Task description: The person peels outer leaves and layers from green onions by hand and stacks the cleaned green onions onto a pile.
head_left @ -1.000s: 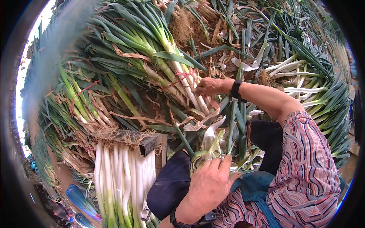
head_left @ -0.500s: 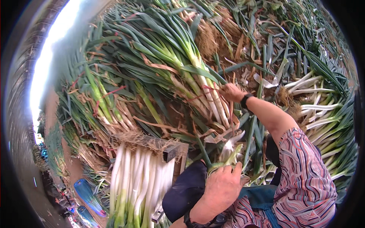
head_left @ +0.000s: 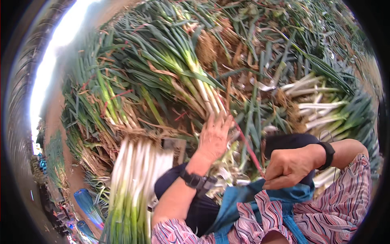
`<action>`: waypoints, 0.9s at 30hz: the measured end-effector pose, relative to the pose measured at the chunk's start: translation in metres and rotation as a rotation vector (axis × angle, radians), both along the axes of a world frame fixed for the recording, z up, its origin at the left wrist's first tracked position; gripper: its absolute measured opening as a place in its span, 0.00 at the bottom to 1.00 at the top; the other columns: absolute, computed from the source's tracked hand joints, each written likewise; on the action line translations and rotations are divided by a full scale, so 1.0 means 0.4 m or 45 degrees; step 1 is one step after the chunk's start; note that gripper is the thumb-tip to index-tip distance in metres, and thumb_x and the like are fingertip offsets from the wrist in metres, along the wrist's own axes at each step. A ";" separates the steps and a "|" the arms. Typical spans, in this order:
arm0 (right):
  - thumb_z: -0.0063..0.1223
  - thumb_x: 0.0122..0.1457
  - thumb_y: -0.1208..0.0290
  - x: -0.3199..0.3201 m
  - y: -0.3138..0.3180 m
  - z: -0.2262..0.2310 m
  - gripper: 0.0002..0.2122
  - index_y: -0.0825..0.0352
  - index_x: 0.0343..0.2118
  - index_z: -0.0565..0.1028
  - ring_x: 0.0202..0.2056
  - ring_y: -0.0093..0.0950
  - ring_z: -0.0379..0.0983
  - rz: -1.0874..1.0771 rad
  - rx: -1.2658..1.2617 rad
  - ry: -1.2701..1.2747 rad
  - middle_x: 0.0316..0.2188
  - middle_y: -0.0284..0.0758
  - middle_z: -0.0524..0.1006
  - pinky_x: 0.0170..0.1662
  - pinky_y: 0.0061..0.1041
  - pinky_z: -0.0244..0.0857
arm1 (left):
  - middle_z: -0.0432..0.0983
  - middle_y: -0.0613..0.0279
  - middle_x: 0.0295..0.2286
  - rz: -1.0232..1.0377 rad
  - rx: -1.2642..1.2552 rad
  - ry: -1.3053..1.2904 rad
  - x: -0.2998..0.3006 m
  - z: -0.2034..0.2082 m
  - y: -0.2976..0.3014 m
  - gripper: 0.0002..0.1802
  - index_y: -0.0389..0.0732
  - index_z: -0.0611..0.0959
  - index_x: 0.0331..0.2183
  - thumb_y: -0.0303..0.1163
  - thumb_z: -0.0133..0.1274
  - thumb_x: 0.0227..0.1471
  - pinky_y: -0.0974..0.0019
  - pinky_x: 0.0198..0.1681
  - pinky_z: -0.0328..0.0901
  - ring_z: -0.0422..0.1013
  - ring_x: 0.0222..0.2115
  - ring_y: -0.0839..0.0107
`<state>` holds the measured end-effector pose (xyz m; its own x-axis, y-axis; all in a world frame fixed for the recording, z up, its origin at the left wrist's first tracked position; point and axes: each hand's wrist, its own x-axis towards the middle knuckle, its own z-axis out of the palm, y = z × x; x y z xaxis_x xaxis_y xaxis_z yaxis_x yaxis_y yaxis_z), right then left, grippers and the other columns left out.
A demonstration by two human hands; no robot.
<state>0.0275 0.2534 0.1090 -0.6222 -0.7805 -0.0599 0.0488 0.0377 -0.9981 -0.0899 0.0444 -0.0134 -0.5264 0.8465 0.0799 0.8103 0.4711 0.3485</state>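
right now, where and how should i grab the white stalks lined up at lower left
Probably mid-length on the white stalks, from above: they lie side by side there, uncovered, while roots mat their top end and a dark-trousered knee crowds the right.

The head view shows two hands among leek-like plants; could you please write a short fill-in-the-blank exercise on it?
1. The right hand grips a stretched strip coloured ____.
2. The left hand is at the ____ end of the bundle, not the green one.
3. A dark band circles each ____.
4. The row of stalks at lower left runs out of the picture at its ____ edge.

Missing words: red; white; wrist; bottom.
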 end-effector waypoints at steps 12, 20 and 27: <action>0.50 0.62 0.61 -0.003 0.146 0.037 0.15 0.72 0.33 0.75 0.20 0.27 0.73 -1.066 0.840 0.436 0.18 0.38 0.73 0.25 0.27 0.65 | 0.75 0.64 0.24 0.943 0.448 -0.811 0.400 0.211 -0.257 0.12 0.32 0.80 0.31 0.31 0.47 0.59 0.74 0.23 0.64 0.68 0.22 0.79; 0.52 0.58 0.66 -0.160 -0.079 -0.130 0.09 0.67 0.35 0.74 0.29 0.47 0.73 -0.509 1.062 1.007 0.24 0.45 0.76 0.34 0.42 0.66 | 0.71 0.62 0.18 1.922 0.526 -0.018 0.617 0.514 -0.731 0.09 0.36 0.78 0.29 0.31 0.48 0.55 0.67 0.21 0.61 0.68 0.20 0.75; 0.49 0.49 0.70 -0.063 -0.230 -0.450 0.08 0.68 0.25 0.78 0.27 0.44 0.74 0.223 1.249 0.841 0.21 0.45 0.75 0.31 0.42 0.67 | 0.76 0.46 0.22 1.846 -0.689 -0.201 1.343 0.210 -1.080 0.10 0.37 0.81 0.25 0.32 0.51 0.53 0.52 0.28 0.65 0.72 0.24 0.47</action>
<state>0.0024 0.1614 -0.0711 -0.6468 -0.6577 -0.3861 -0.5444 0.7527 -0.3701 0.4474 -0.3876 0.0705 -0.8638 -0.4671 -0.1887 -0.4603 0.8840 -0.0810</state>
